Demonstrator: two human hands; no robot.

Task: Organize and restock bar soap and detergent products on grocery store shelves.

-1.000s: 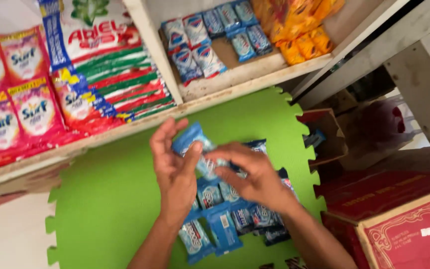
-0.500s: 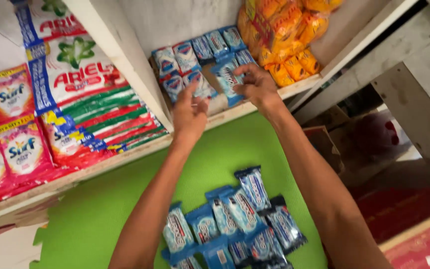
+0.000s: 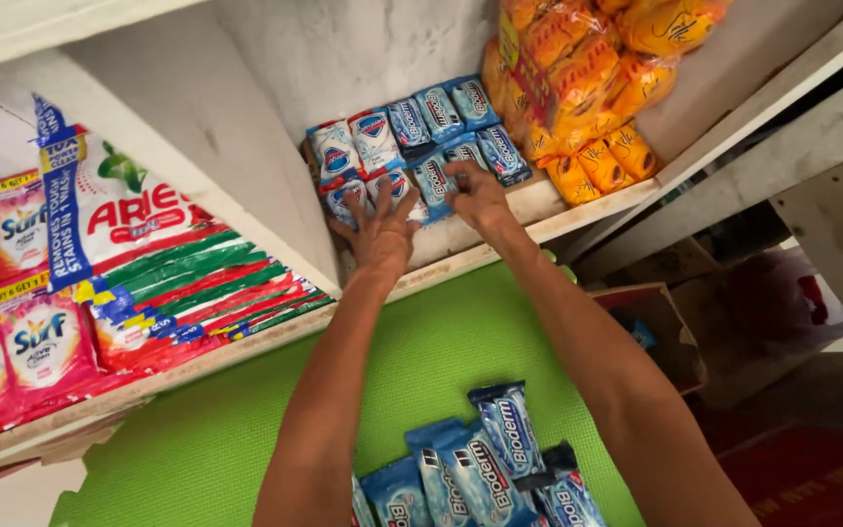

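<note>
So this is a little shop corner, whitewashed wooden shelf (image 3: 529, 210) with rough plaster walls and a thick white divider (image 3: 187, 127) splitting it into compartments. Below the shelf there's a bright green foam mat (image 3: 441, 342) on the floor, and off to the right of the shelf it gets dim, with a brown cardboard box (image 3: 656, 322) and some reddish stuff I can't make out. Left of the divider, big detergent bags (image 3: 119, 224) and pink sachets (image 3: 12, 293) are stacked up. In the compartment right of the divider, the blue soap packets (image 3: 412, 137) lie in a couple of loose overlapping rows on the shelf board, small shiny blue-and-white wrappers, some tilted. Orange bags (image 3: 587, 78) sit just right of them on the same shelf. The person's left hand (image 3: 380, 229) lies flat on the front row, fingers spread wide. The right hand (image 3: 475, 190) is on the packets next to it, fingertips curled down onto one; can't tell if it's actually pinching it. More blue packets (image 3: 485, 468) lie heaped on the mat below the shelf, between the forearms.
</note>
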